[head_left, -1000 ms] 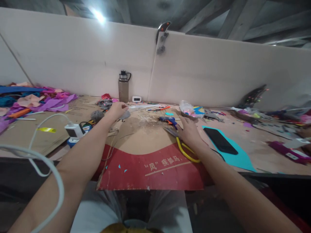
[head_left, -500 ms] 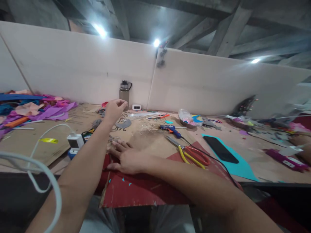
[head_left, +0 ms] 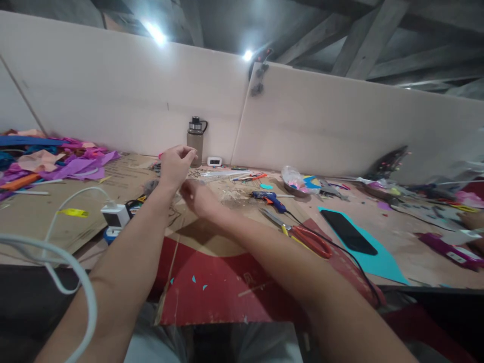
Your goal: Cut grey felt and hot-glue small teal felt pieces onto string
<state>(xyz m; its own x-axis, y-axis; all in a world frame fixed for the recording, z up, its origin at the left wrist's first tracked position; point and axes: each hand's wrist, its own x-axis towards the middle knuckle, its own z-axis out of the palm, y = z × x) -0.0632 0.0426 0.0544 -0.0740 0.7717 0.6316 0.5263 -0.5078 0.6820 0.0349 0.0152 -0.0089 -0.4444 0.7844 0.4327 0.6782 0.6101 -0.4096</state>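
My left hand [head_left: 176, 164] is raised over the back of the work surface, in front of the grey-brown bottle [head_left: 195, 146]. Thumb and fingertips are pinched together; whatever may be between them is too small to make out. Just below and to the right, my right hand [head_left: 198, 197] hovers over the brown cardboard [head_left: 212, 237], fingers curled in and closed. Its fingertips are partly hidden, so I cannot tell what they hold. To its right lie a blue glue gun [head_left: 268, 198] and red-handled scissors [head_left: 310, 239].
A black phone [head_left: 348, 232] rests on a turquoise sheet [head_left: 381, 259] at right. Coloured scraps [head_left: 71, 164] pile up at left, near a white charger [head_left: 115, 217] with a looping cable [head_left: 85, 282]. A small white clock [head_left: 215, 161] stands by the wall. Another person's hand [head_left: 472, 222] shows at far right.
My right hand has lifted off the cardboard, where it lay flat with fingers spread, and moved up toward my left hand, its fingers now curled. The left hand stays pinched. The view has tilted slightly.
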